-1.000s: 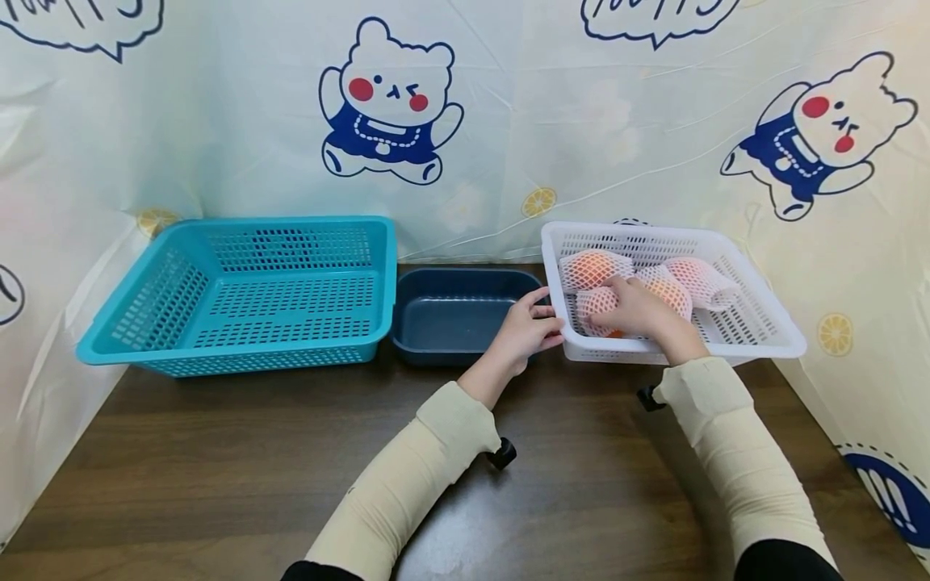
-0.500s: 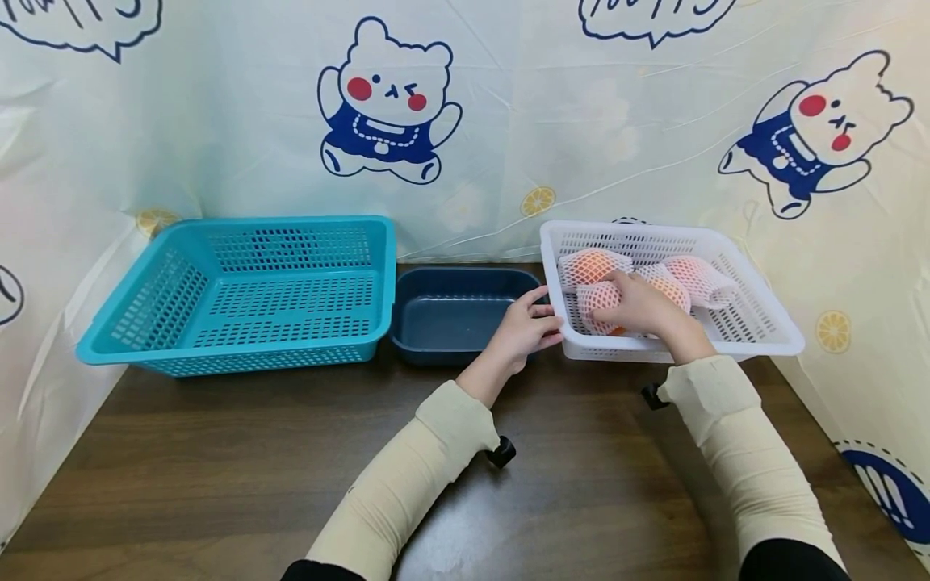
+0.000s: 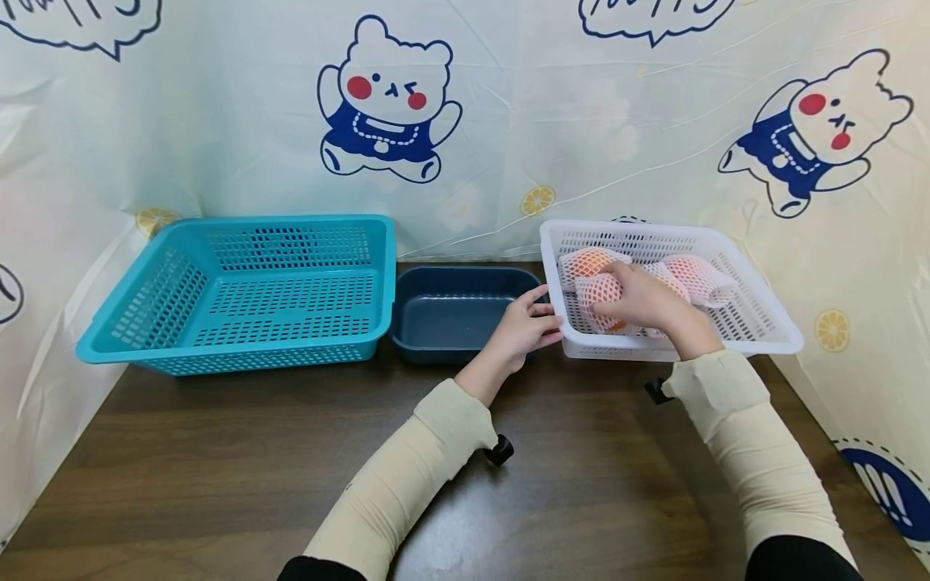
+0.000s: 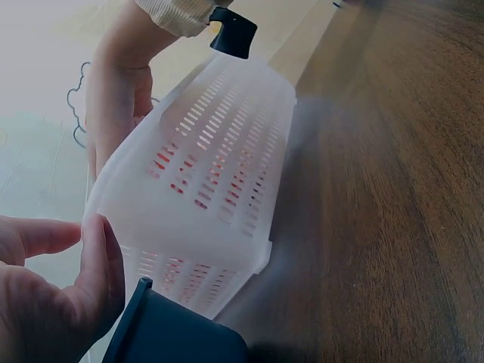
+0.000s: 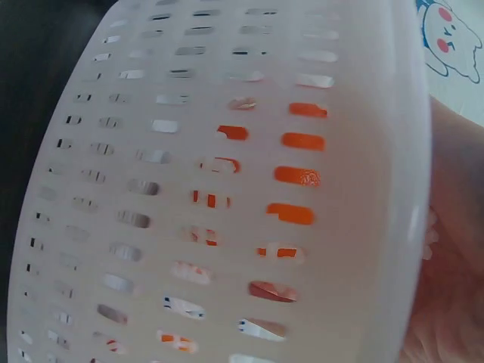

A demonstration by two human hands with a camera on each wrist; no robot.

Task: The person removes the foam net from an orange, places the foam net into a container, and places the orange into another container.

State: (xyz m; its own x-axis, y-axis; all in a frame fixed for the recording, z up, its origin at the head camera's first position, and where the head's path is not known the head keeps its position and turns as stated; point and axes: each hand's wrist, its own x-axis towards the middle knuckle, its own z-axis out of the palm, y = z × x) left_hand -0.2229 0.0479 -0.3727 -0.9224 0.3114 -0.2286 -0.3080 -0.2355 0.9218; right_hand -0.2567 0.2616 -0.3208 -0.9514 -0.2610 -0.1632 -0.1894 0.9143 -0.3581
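Note:
In the head view my right hand [image 3: 643, 303] reaches into the white perforated basket [image 3: 770, 343], fingers and thumb around an orange round fruit in a pink-white foam net [image 3: 597, 300]. Other netted fruits lie around it, among them one at the back left [image 3: 590, 261] and a pinker one [image 3: 699, 280]. My left hand [image 3: 519, 329] touches the basket's left rim with its fingertips, the fingers extended. The left wrist view shows the left thumb [image 4: 97, 261] against that rim. In the right wrist view the basket wall [image 5: 355, 227] hides most of the right hand [image 5: 454, 249].
A dark blue tub [image 3: 465, 355] stands in the middle, partly behind my left hand. To its left is a larger teal perforated basket [image 3: 269, 363]. All three containers sit on the brown wooden table [image 3: 218, 452], against a printed cloth backdrop [image 3: 494, 145].
My right hand shifts slightly right and up around the fruit, whose net shows a little more. The left hand stays at the rim.

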